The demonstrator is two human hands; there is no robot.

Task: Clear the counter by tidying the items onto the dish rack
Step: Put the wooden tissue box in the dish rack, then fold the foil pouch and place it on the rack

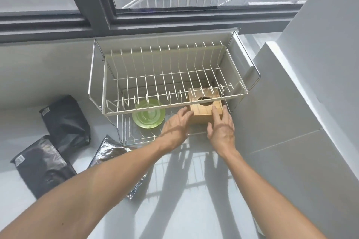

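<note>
A two-tier wire dish rack (97,75) stands on the grey counter below the window. On its lower shelf lie a green plate (148,115) and, to the right, a wooden box (202,110) with a round hole in its top. My left hand (177,122) is at the box's left front corner, fingers spread and touching it. My right hand (221,126) is at the box's right front side, fingers apart, fingertips on the box. Neither hand grips it. The upper shelf holds nothing.
Two black pouches (67,120) (41,165) lie on the counter left of the rack. A silver foil pouch (114,151) lies partly under my left forearm. A white wall and a ledge (291,75) stand close on the right.
</note>
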